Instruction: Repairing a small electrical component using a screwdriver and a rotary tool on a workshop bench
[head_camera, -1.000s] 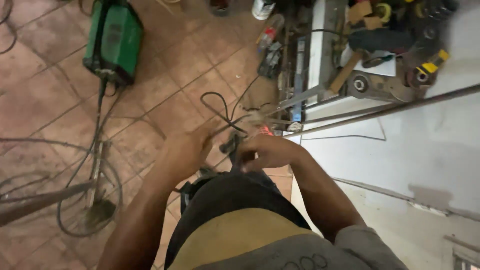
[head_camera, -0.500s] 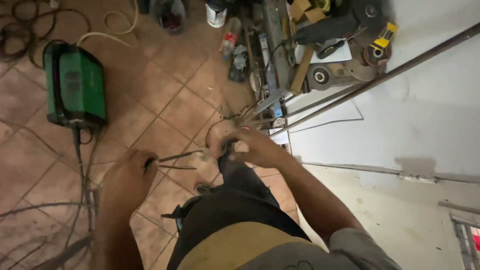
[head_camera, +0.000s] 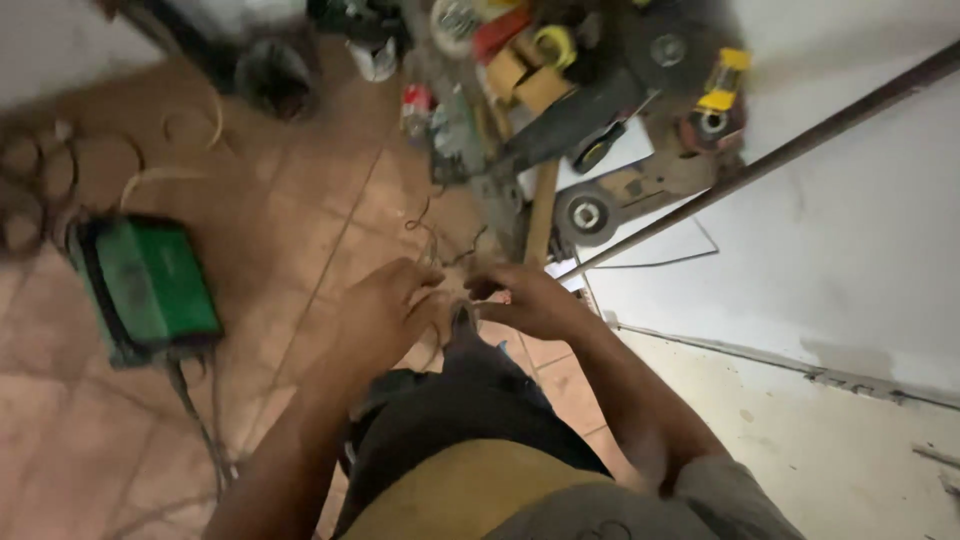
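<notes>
Left hand: the left hand is curled, fingers bent in toward the other hand at the middle of the view; whether it grips anything I cannot tell, the frame is blurred.
Right hand: the right hand is curled too, fingertips just beside the left hand's; what it pinches, if anything, is hidden.
Thing between the hands: a thin dark wire rises from between the fingers and runs toward the far side in loose bends, its long axis roughly near to far.
Long rod: a metal rod runs slantwise from just right of the right hand up to the far right.
Floor: reddish-brown floor tiles on the left; a pale white sheet on the right.
Left of the hands: a green boxy machine lies on the tiles, a dark cable leaving its near end.
Far side: a heap of tools, among them a grey grinding disc and a yellow-and-black tool.
Near edge: the person's dark trousers fill the lower middle.
</notes>
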